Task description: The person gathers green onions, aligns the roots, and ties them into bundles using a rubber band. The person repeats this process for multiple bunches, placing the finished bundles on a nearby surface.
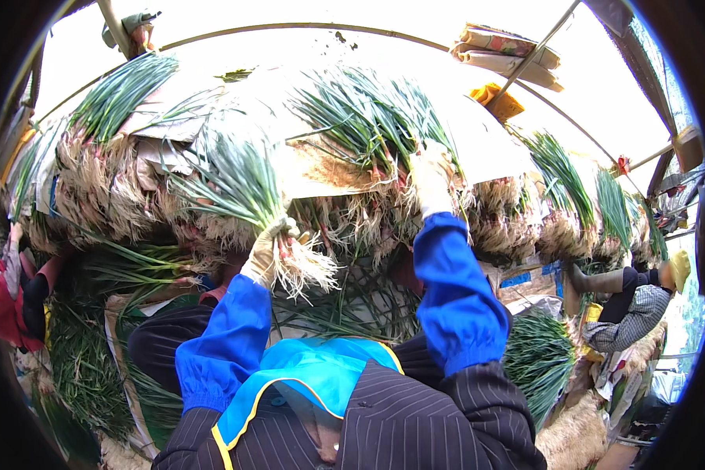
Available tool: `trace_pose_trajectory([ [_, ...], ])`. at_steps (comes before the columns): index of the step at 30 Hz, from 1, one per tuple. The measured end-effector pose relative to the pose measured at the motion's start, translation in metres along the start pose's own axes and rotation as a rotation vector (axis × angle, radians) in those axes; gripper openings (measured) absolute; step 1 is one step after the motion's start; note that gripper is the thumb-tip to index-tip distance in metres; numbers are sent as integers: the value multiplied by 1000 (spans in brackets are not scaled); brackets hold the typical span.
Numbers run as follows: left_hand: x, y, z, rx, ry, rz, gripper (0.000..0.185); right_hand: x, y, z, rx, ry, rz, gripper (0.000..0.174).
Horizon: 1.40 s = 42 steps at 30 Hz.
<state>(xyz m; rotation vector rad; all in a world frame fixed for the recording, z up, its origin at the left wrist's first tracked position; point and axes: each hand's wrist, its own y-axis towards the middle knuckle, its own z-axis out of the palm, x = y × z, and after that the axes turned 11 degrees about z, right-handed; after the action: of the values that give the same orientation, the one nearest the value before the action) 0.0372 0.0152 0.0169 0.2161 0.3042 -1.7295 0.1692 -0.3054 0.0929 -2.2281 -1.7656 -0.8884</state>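
My left hand, in a pale work glove, grips a bunch of spring onions just above the roots. The green leaves fan up and away, and the pale roots hang towards me. Further out, my gloved right hand touches the right side of a loose heap of spring onions on a pale, stained sheet. Glare and leaves hide its fingertips, so I cannot tell whether it grips any stems. Below that sheet's edge, more roots show in a thick row.
Stacked spring onions line the left, with more bunches at right. Loose leaves cover the ground by my knees. People sit at far left and right. A pole crosses above near folded sacks.
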Motion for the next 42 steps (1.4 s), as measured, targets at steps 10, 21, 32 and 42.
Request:
trace_pose_trajectory([
  [10,26,41,22,-174,400,-121,35,52,-79,12,-120,60,-431,8],
  [21,39,34,19,-186,634,-243,21,32,-138,48,655,575,-204,21],
  [32,72,-12,14,-518,856,-113,11,44,-140,129,608,276,11,25],
  [42,71,-15,16,-593,771,-123,13,50,-152,143,557,703,393,30],
])
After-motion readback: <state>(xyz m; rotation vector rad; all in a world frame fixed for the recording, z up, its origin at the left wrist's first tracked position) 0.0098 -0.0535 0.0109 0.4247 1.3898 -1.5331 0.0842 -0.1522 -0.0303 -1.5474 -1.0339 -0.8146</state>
